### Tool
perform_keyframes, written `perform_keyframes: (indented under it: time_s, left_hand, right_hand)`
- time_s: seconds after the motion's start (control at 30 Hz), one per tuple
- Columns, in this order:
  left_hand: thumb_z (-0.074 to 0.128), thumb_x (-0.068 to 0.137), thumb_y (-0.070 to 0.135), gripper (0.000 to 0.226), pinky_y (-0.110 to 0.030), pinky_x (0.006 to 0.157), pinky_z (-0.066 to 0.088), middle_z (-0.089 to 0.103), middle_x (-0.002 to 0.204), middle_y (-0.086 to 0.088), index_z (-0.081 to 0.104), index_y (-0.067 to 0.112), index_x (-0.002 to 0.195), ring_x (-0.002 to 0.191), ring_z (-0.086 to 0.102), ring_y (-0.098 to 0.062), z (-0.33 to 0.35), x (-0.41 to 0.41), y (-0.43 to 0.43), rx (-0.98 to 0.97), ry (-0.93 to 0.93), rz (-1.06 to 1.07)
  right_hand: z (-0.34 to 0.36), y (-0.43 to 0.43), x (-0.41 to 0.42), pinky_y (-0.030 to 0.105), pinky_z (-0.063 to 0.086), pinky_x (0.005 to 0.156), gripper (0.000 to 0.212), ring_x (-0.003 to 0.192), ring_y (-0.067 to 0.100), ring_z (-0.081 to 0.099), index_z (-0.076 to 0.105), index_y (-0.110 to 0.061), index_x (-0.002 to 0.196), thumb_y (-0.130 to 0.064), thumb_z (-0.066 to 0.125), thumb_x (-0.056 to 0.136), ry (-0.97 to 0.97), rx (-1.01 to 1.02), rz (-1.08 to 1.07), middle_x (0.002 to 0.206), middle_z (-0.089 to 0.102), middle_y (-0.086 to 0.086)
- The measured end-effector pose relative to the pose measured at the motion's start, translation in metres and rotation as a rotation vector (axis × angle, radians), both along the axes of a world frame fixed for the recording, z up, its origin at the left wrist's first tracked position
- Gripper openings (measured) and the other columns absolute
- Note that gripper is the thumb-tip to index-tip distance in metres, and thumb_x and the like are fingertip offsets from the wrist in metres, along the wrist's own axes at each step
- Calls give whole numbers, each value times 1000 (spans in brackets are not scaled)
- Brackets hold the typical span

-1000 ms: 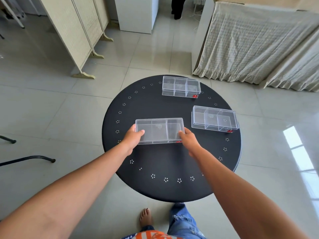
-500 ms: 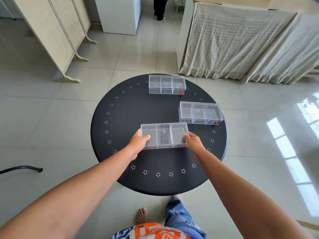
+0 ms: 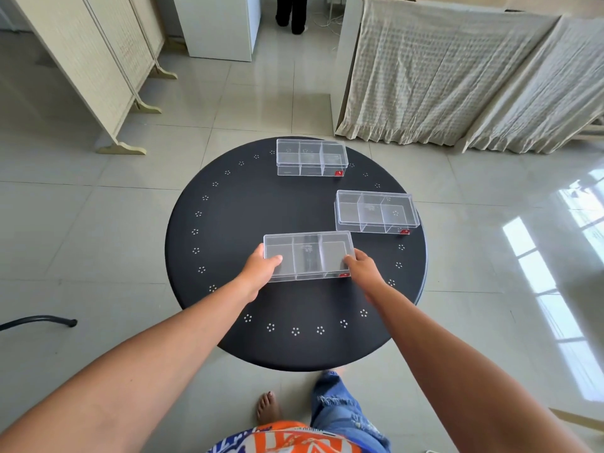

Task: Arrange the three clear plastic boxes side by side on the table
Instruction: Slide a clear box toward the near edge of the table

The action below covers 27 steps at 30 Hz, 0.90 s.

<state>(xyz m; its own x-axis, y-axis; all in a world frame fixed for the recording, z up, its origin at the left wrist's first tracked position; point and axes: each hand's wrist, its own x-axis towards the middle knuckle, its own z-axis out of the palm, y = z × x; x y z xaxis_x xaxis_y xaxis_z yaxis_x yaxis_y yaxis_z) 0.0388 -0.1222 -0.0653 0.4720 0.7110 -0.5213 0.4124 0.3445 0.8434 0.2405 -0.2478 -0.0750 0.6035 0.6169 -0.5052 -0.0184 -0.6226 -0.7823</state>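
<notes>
Three clear plastic boxes with inner dividers and small red labels are spread over a round black table (image 3: 228, 230). The nearest box (image 3: 309, 255) is held at both short ends: my left hand (image 3: 260, 273) grips its left end and my right hand (image 3: 362, 271) grips its right end. Whether this box rests on the table or hovers just above it I cannot tell. A second box (image 3: 376, 212) lies to the right, near the table's right edge. The third box (image 3: 310, 157) lies at the far edge.
The table has a ring of small white flower marks near its rim. A folding screen (image 3: 81, 60) stands at the far left, cloth-covered furniture (image 3: 441, 76) at the far right. A person's legs (image 3: 291, 11) show at the top. A black tube foot (image 3: 39, 320) sits on the floor, left.
The view has shifted, so the table sits more central. Both hands keep hold of the nearest box, which now lies closer to the right-hand box.
</notes>
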Motion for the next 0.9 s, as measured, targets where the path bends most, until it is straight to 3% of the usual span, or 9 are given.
perform_keyframes:
  time_s: [0.13, 0.33, 0.47, 0.67, 0.77, 0.83, 0.9]
  left_hand:
    - [50, 95, 16, 31, -27, 91, 42, 65, 122, 2, 54, 20, 125, 112, 60, -16, 1, 0, 5, 13, 12, 8]
    - [51, 95, 17, 32, -29, 95, 42, 64, 122, 3, 54, 21, 127, 114, 59, -16, 2, -2, 12, 27, 39, 10]
    - [51, 94, 16, 33, -30, 95, 43, 64, 121, 2, 54, 21, 127, 112, 60, -17, 2, -1, 15, 31, 51, 25]
    - [52, 94, 16, 35, -30, 95, 43, 63, 122, 2, 53, 21, 129, 113, 59, -17, 2, 0, 17, 32, 64, 19]
    - [52, 94, 16, 33, -30, 93, 43, 63, 122, 2, 53, 20, 127, 115, 59, -19, 2, 0, 18, 26, 76, 19]
    - [53, 93, 17, 37, -31, 95, 43, 62, 127, -1, 50, 18, 129, 118, 58, -21, 1, 1, 19, 28, 102, 22]
    - [54, 92, 21, 57, -36, 105, 40, 49, 144, -5, 34, 15, 145, 129, 50, -24, 2, 4, 20, 34, 153, 49]
  right_hand:
    - [-2, 3, -1, 36, 50, 92, 35, 98, 24, 63, 64, -13, 114, -10, 40, 90, 6, 0, -1, 108, 69, 7]
    - [3, 9, -6, 22, 46, 71, 28, 90, 17, 62, 61, -22, 108, -11, 41, 93, 36, 30, 16, 93, 67, -7]
    - [1, 14, -7, 29, 48, 87, 35, 99, 21, 64, 62, -15, 119, -10, 41, 93, 46, 25, 12, 108, 69, 3]
    - [3, 16, -7, 27, 46, 82, 35, 96, 20, 64, 62, -15, 120, -9, 41, 93, 51, 19, 12, 110, 69, 4]
    - [5, 16, -7, 23, 47, 72, 32, 93, 18, 64, 62, -17, 116, -10, 41, 93, 52, 11, 9, 104, 68, 1]
    - [5, 16, -6, 23, 47, 73, 29, 101, 25, 65, 62, -15, 115, -13, 43, 93, 53, -14, -2, 103, 67, 1]
    - [5, 17, -4, 27, 42, 87, 38, 122, 29, 58, 56, -8, 130, -20, 46, 95, 47, -36, -23, 120, 64, 4]
